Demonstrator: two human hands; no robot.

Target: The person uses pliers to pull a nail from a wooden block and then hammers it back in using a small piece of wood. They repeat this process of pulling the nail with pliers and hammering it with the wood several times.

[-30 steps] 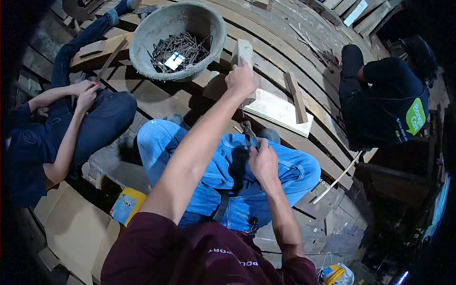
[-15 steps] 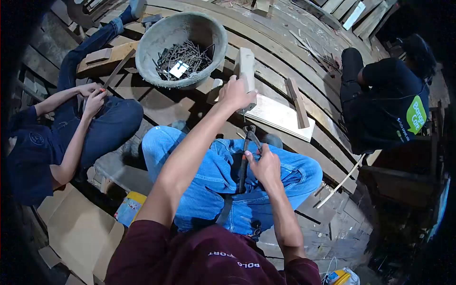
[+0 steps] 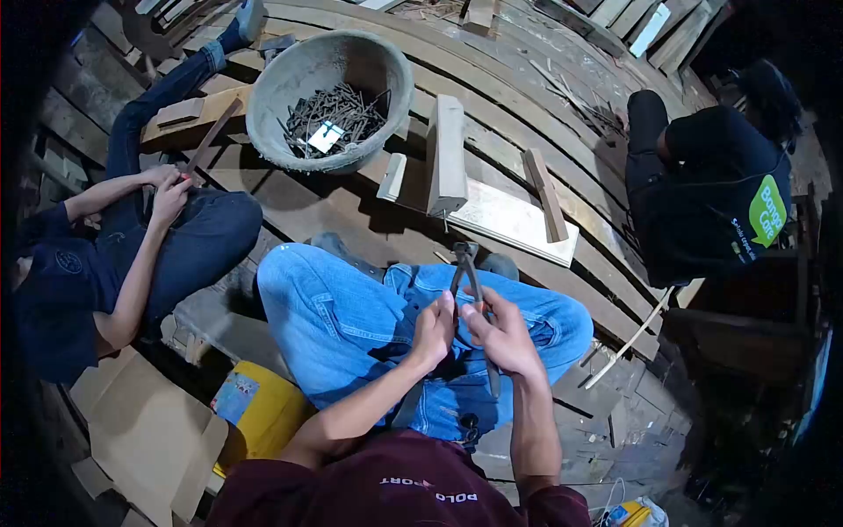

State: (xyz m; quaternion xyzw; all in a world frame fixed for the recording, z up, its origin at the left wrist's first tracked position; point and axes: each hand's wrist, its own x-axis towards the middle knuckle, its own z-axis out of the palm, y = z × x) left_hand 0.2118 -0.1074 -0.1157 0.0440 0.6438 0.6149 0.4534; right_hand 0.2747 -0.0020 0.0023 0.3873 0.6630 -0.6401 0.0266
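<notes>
Above my lap, a pair of pincers (image 3: 475, 283) points its jaws away from me, its handles spread apart. My right hand (image 3: 505, 335) is closed around the right-hand handle, whose end sticks out below the palm. On the other side, my left hand (image 3: 432, 332) has its fingers closed at the left handle, partly hiding it. Just beyond the jaws, a wooden block (image 3: 447, 154) rests at the edge of a pale board (image 3: 514, 221). A thin nail protrudes from the block's near end, apart from the jaws.
A large bucket (image 3: 255, 114) holding many nails stands ahead on the slatted wood. Two wood pieces (image 3: 546, 198) (image 3: 392, 177) lie near the block. At left, a person (image 3: 66, 281) holds a blade-like tool; another person (image 3: 720, 184) sits right. A yellow container (image 3: 263, 422) stands beside my left knee.
My left hand has let go of the wooden block and come back to the pincers. The block now rests by the board. The pincers' handles have spread wider.
</notes>
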